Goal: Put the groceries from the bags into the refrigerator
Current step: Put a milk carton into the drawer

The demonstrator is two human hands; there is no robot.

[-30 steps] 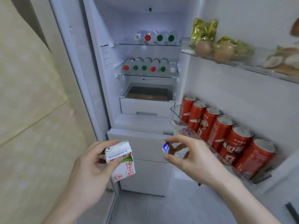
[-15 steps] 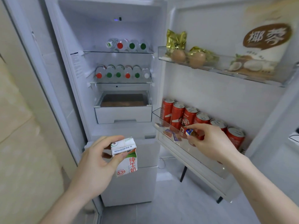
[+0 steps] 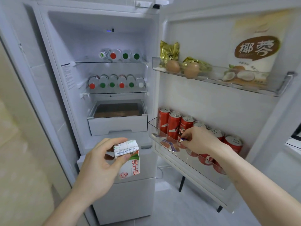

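Note:
The refrigerator (image 3: 101, 35) stands open before me. My left hand (image 3: 99, 165) grips a small white milk carton (image 3: 127, 158) with green and red print, held upright in front of the lower compartment. My right hand (image 3: 199, 139) reaches over the rim of the lower door bin (image 3: 187, 162) and pinches a small blue and white packet (image 3: 182, 139) just in front of the red cans (image 3: 172, 124). Similar small packets (image 3: 169, 144) lie on the bin floor beside my fingers.
The upper door bin (image 3: 244, 85) holds two eggs, gold packets and a large coconut-print bag. Two glass shelves carry bottles lying on their sides, with a white drawer (image 3: 117, 124) below. A tiled wall runs along the left, grey floor below.
My right hand has carried the small packet from in front of the fridge body rightward into the lower door bin. The left hand keeps the milk carton in about the same spot.

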